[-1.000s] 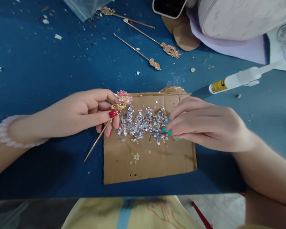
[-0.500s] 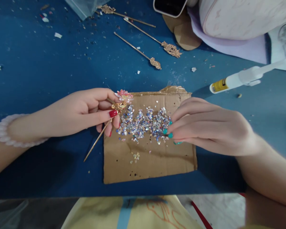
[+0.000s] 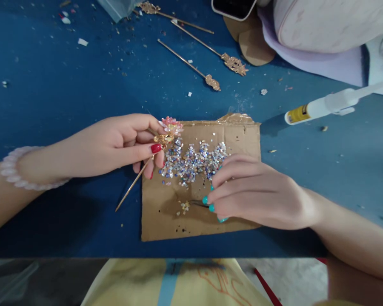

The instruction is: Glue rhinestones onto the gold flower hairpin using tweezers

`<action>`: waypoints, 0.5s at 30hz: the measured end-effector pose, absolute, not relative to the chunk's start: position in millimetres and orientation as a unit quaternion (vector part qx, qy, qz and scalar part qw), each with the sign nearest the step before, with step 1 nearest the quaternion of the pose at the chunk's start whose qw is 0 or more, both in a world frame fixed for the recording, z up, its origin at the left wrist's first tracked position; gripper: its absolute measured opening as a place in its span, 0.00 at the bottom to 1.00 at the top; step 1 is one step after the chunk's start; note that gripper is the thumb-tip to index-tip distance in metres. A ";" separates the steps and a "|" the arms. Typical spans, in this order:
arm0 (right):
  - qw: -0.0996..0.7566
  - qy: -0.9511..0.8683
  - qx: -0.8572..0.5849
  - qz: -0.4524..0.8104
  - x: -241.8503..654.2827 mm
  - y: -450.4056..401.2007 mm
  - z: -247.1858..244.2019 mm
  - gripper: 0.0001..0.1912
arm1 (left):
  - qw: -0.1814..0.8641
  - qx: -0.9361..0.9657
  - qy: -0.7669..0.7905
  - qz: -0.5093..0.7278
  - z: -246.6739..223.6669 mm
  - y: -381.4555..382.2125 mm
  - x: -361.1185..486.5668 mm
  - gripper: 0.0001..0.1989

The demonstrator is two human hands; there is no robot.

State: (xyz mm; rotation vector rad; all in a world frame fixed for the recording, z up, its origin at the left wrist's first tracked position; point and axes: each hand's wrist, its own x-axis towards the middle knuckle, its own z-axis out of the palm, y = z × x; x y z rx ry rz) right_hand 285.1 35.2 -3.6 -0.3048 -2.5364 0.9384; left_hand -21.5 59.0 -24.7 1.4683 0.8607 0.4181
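Observation:
Between the thumb and fingers of my left hand (image 3: 127, 142) is a gold hairpin (image 3: 134, 188), its stick slanting down to the left. A pink and white flower (image 3: 171, 126) tops its ornate gold head. My right hand (image 3: 252, 191) pinches dark tweezers (image 3: 198, 204), whose tips are beside a small cluster of pale yellow chips (image 3: 185, 206). Above that cluster, a heap of blue and silver shell-like chips (image 3: 191, 163) is spread over a cardboard sheet (image 3: 159, 225). Whether the tweezers grip a chip is too small to tell.
Gold hairpins (image 3: 212, 82) lie on the blue table (image 3: 83, 85) beyond the cardboard. To the right is a white bottle with a yellow label (image 3: 300, 114). At the back are a phone (image 3: 232, 8), a pale rounded case (image 3: 332, 25) and a plastic bag (image 3: 119, 8).
My right hand has moved down and left with the tweezers, from the blue and silver heap to the pale yellow chips. My left hand still holds the hairpin. The view has shifted slightly.

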 end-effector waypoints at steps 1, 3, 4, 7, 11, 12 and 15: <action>0.211 -0.909 -0.112 0.341 285.1 35.8 -3.3 0.04 | 0.639 0.644 0.378 0.183 -25.0 59.0 -21.7 0.06; 0.217 -0.904 -0.118 0.350 285.3 36.6 -3.0 0.02 | 0.637 0.646 0.378 0.183 -24.8 59.0 -22.0 0.05; 0.220 -0.901 -0.121 0.353 285.4 36.8 -3.2 0.02 | 0.636 0.648 0.378 0.182 -24.4 58.9 -22.1 0.05; 0.222 -0.900 -0.121 0.354 285.3 36.6 -4.5 0.02 | 0.639 0.644 0.380 0.179 -22.8 58.6 -21.7 0.06; 0.220 -0.903 -0.115 0.350 284.2 36.5 -7.3 0.01 | 0.646 0.636 0.379 0.185 -21.6 58.5 -20.4 0.06; 0.221 -0.903 -0.116 0.351 283.9 36.5 -7.9 0.01 | 0.645 0.636 0.381 0.184 -21.4 58.6 -20.0 0.06; 0.224 -0.898 -0.122 0.358 283.1 36.6 -8.5 0.01 | 0.644 0.637 0.382 0.182 -21.0 59.1 -19.3 0.07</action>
